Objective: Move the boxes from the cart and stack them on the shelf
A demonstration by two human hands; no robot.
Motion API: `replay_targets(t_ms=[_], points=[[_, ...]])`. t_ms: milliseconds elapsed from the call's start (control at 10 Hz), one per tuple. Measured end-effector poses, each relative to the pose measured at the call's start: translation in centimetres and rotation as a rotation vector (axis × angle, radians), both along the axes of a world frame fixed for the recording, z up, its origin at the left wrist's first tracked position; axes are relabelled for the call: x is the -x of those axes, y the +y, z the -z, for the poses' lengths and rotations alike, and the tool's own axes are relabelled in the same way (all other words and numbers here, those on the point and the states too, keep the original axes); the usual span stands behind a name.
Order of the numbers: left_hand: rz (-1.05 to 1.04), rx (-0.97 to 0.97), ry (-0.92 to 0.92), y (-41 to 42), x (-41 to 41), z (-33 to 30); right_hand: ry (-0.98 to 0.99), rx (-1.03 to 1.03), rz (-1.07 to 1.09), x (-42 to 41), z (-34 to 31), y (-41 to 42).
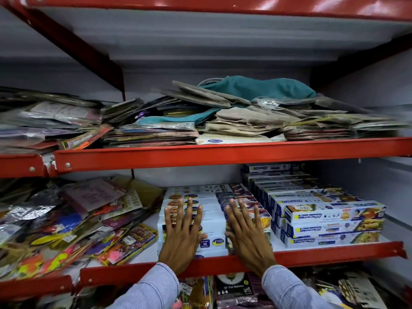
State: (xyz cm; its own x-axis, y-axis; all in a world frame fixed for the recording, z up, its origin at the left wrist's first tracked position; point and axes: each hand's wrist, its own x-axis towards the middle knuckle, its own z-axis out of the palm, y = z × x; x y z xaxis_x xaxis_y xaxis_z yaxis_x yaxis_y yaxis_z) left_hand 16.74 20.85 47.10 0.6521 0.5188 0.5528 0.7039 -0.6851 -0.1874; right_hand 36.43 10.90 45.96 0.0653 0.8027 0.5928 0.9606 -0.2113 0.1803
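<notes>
Boxes (196, 210) already stacked on shelf (334, 253) beside Freshwrapp cartons (330, 221); left hand (182, 233) and right hand (247, 235) flat, fingers spread, pressing stack; cart unseen, remainder unknown.

left hand (181, 239): bare, no glove, ring or watch showing | right hand (247, 238): bare, likewise unadorned | left sleeve (153, 288): long, pale blue-white cloth with fine stripes, cuff at the wrist | right sleeve (287, 288): same striped cloth, cuff at the wrist
</notes>
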Motion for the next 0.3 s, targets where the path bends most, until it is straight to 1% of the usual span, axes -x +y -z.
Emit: replay_targets(t_ms=[100,200,300], points=[[-0.034,-0.006,0.049,-0.3,0.3,-0.4,-0.015,0.037,0.019,-0.1,-0.2,0.0],[-0.043,-0.012,0.044,-0.9,0.5,-0.4,-0.026,0.007,-0.011,0.1,-0.3,-0.4],[-0.027,-0.049,-0.013,-2.2,1.2,-1.9,-0.023,-0.066,-0.043,1.1,-1.9,-1.3]])
